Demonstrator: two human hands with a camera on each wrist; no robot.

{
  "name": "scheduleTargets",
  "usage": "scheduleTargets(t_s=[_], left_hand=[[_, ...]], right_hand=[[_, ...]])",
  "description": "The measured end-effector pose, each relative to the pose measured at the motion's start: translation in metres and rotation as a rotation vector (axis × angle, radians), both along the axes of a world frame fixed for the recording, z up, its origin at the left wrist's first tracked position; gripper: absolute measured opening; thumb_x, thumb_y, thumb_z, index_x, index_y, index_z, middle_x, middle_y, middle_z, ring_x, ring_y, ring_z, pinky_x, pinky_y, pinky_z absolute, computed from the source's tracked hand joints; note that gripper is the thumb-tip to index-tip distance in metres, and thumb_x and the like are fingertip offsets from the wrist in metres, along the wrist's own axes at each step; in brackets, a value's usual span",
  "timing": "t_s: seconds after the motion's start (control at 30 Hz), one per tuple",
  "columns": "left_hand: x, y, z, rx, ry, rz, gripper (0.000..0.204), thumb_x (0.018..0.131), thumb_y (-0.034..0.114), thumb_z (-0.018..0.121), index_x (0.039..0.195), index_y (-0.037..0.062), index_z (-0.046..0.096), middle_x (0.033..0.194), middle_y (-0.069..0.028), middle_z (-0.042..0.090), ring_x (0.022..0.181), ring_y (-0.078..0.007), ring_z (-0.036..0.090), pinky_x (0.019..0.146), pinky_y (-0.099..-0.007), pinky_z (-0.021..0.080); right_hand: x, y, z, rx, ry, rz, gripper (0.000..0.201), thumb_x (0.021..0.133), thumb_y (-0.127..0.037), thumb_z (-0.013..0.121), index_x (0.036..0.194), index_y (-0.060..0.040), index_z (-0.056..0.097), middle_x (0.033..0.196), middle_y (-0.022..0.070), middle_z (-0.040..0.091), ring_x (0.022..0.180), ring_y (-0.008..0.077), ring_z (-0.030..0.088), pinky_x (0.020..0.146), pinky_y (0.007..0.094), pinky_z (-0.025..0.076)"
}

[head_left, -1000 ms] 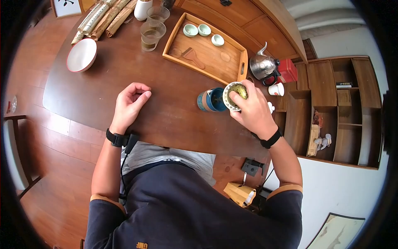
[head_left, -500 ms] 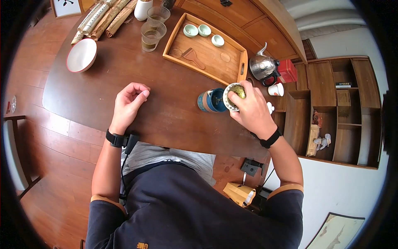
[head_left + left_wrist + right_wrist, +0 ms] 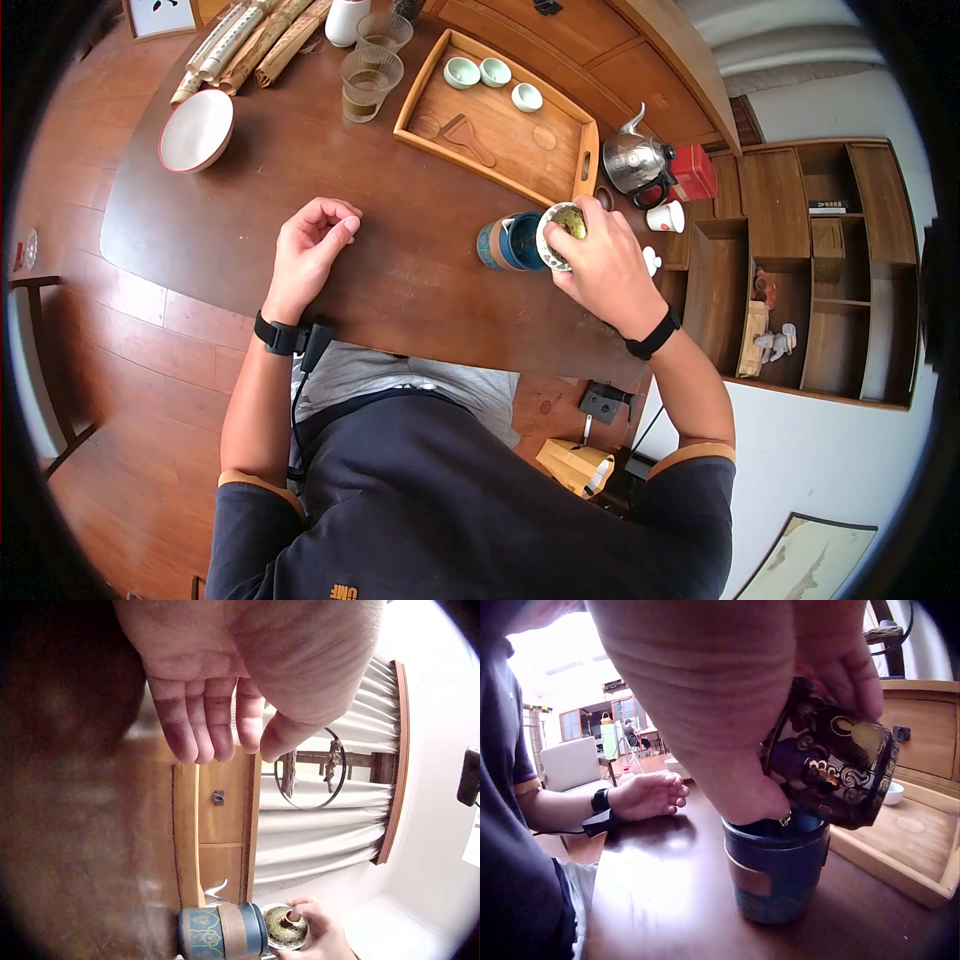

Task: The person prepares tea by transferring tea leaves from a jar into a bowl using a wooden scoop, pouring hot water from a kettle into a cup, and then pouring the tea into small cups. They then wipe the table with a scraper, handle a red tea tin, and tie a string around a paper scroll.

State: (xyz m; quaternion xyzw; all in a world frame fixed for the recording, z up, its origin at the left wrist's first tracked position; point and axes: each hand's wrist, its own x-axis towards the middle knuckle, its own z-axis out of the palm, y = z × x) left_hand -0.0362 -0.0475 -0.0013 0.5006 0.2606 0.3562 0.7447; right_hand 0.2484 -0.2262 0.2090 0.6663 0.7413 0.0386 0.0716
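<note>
My right hand (image 3: 605, 262) grips a patterned gaiwan (image 3: 829, 761) and holds it tipped on its side over a blue cup (image 3: 512, 242) with a brown band. The index finger presses on the knob of the gaiwan's green-gold lid (image 3: 287, 928), which sits inside the white rim. At the mouth of the blue cup, a small glint of liquid shows beneath the gaiwan in the right wrist view. Off to the left, my left hand (image 3: 313, 250) rests by the table with fingers loosely curled, holding nothing.
Beyond the cup lies a wooden tray (image 3: 420, 140) with small pale-green cups and a brown utensil. A steel kettle (image 3: 635, 160), a red box (image 3: 694, 172) and a paper cup (image 3: 667, 217) stand right. Left are a white bowl (image 3: 197, 132), clear glasses (image 3: 370, 85) and rolled papers (image 3: 255, 45).
My right hand has shifted slightly left with the gaiwan and tipped it a little further towards the blue cup. The left hand has stayed almost still.
</note>
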Motion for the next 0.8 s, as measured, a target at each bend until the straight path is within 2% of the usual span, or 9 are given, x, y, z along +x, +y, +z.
scheduleTargets(t_s=[0.67,0.8], left_hand=[[-0.001,0.002,0.0,-0.007,-0.022,-0.019,0.009,0.1,0.01,0.071,0.104,0.0018,0.068,0.11,-0.0038,0.07,0.09,-0.0076,0.06,0.082,-0.0243,0.051],[-0.002,0.003,0.0,-0.008,-0.02,-0.033,0.006,0.101,0.008,0.069,0.103,0.0025,0.067,0.111,-0.0052,0.069,0.097,-0.0103,0.063,0.085,-0.0252,0.052]], right_hand=[[-0.014,0.01,0.002,-0.022,-0.11,0.016,0.031,0.072,-0.009,0.079,0.099,-0.0163,0.067,0.097,0.014,0.055,0.085,0.0289,0.062,0.077,0.0402,0.041],[-0.015,0.011,0.001,-0.035,-0.125,0.012,0.029,0.072,-0.01,0.078,0.099,-0.016,0.067,0.095,0.0138,0.055,0.084,0.0287,0.062,0.077,0.0404,0.041]])
